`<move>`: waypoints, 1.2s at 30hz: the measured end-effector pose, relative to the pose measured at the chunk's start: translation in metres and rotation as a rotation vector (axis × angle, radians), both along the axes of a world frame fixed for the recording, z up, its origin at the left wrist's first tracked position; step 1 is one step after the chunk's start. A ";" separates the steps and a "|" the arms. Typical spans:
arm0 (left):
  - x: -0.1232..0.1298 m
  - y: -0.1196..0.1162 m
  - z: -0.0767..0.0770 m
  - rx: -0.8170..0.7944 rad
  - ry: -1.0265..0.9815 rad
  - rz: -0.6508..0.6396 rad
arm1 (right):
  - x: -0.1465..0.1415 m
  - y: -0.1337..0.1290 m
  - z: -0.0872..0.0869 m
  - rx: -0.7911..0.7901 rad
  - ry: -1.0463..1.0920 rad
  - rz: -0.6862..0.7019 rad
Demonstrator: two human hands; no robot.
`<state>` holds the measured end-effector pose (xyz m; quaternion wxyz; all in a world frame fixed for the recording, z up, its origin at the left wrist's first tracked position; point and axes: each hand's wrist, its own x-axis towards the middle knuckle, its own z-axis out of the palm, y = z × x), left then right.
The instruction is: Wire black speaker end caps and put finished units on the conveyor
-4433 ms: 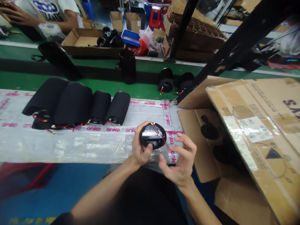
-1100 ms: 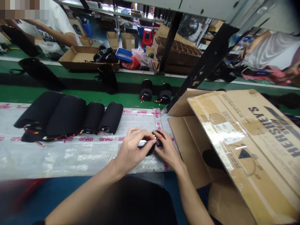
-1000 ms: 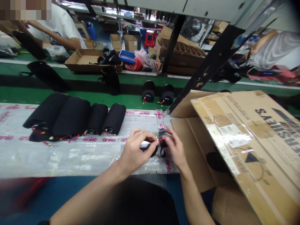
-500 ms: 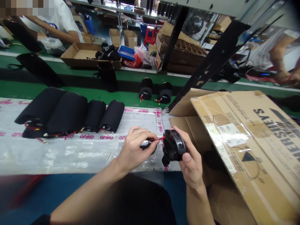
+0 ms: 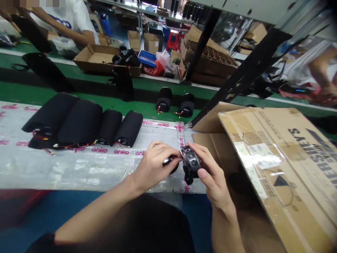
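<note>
My right hand (image 5: 216, 177) grips a round black plastic part (image 5: 192, 160) by its side, thumb below and fingers above. The part has a curved band with holes or buttons and a black piece at its lower end. Close against its left side, my left hand (image 5: 155, 161) has thumb and fingertips pinched on thin red wires (image 5: 173, 159). Under those fingers shows a dark, shiny thing (image 5: 172, 167), mostly hidden by the hand. To the left, black cloth-covered cylinders (image 5: 80, 121) lie side by side, with coloured wires and small connectors at their near ends.
An open cardboard box (image 5: 276, 158) stands close at my right. Two small black cylinders (image 5: 164, 99) with wires stand on the green belt (image 5: 147, 105) beyond the taped white surface (image 5: 79, 172). A cardboard tray (image 5: 97, 58) lies farther back. Co-workers' arms (image 5: 58, 26) show across the line.
My right hand has turned the round black part, so its holed band now faces more towards me and sits closer to my left fingers. The view has shifted slightly.
</note>
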<state>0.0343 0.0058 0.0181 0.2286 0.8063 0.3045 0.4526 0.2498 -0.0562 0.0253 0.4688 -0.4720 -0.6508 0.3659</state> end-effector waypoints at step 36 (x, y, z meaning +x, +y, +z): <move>-0.011 -0.008 -0.002 -0.038 -0.076 0.092 | -0.011 0.014 0.003 -0.212 0.097 -0.116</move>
